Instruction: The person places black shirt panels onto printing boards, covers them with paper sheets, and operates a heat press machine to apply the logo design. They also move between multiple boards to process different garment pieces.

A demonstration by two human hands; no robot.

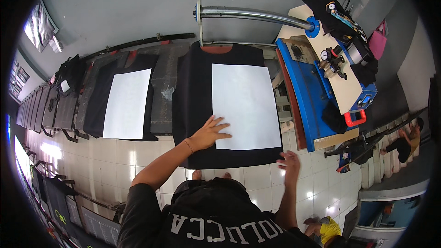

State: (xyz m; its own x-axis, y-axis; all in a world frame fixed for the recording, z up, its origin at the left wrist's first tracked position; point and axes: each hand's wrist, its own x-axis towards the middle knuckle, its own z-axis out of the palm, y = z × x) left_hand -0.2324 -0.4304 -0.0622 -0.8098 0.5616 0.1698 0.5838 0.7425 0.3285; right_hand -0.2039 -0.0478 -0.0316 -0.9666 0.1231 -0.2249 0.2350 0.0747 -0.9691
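In front of me a black T-shirt (197, 110) lies spread on a board, its neck at the far end. A large white sheet (245, 105) covers much of its right part. My left hand (209, 134) rests with fingers spread on the lower left edge of the sheet, touching both paper and cloth. Near the lower right corner of the shirt hangs my right hand (289, 161), its fingers loosely bent and apart, holding nothing that shows. Farther left, a second white sheet (127, 104) lies on another black shirt (97, 110).
Right of the shirt stands a blue heat press (305, 92) with a red handle (355, 118), a gauge and a thick metal bar (257, 15). Dark printing boards (69, 110) run off to the left. Other people sit at the right (406, 142) and lower right (328, 231).
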